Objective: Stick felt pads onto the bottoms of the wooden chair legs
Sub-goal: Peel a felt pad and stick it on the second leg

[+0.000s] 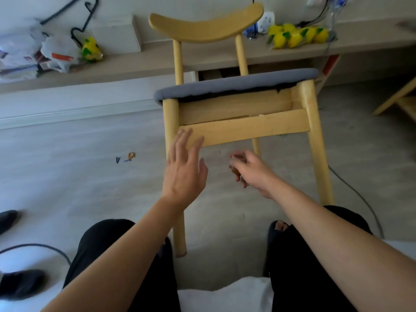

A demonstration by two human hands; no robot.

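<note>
Head view: one wooden chair (236, 104) is tipped back, with the seat underside turned toward me and the backrest (206, 28) farthest off. I count three legs in view. Their long axes run from the grey seat cushion (236, 83) toward the person's lap.
- Leg on the person's left (180, 239): its end lies between the knees.
- Leg on the person's right (319, 154): it passes behind the right forearm, and its end is hidden.
- Third leg (256, 146): only a short length shows below the cross rail (247, 129).

Left hand (183, 172): flat, fingers straight and slightly spread. The fingertips lie over the left end of the cross rail, and I cannot tell whether they touch it.

Right hand (249, 171): fingers curled round one small brown piece (235, 170), too blurred to identify. It is held between the two near legs, below the rail.

Floor (67, 176): a few small blue bits (118, 159) and one brown scrap (131, 155) lie to the left of the chair, apart from it.
</note>
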